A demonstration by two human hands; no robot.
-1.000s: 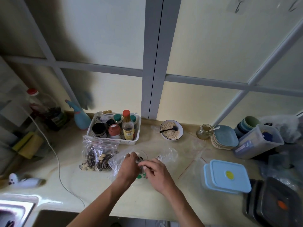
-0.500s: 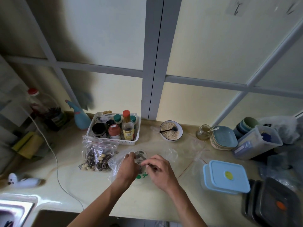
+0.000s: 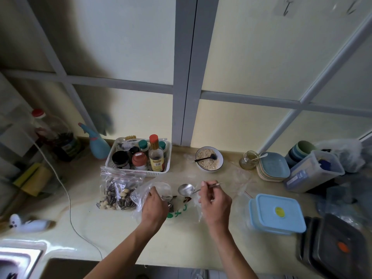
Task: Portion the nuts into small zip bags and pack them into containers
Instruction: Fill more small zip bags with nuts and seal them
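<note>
Now that the right hand (image 3: 215, 200) has lifted the pinched spoon (image 3: 186, 189) out, seemingly empty, while the left hand (image 3: 154, 206) grips the bag (image 3: 159, 189) open on the counter, another scoop seems next.

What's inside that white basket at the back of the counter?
The white basket holds upright jars and bottles: a tall bottle with an orange-red cap, a dark-lidded jar, green-capped ones. Whatever lies beneath them is hidden.
</note>
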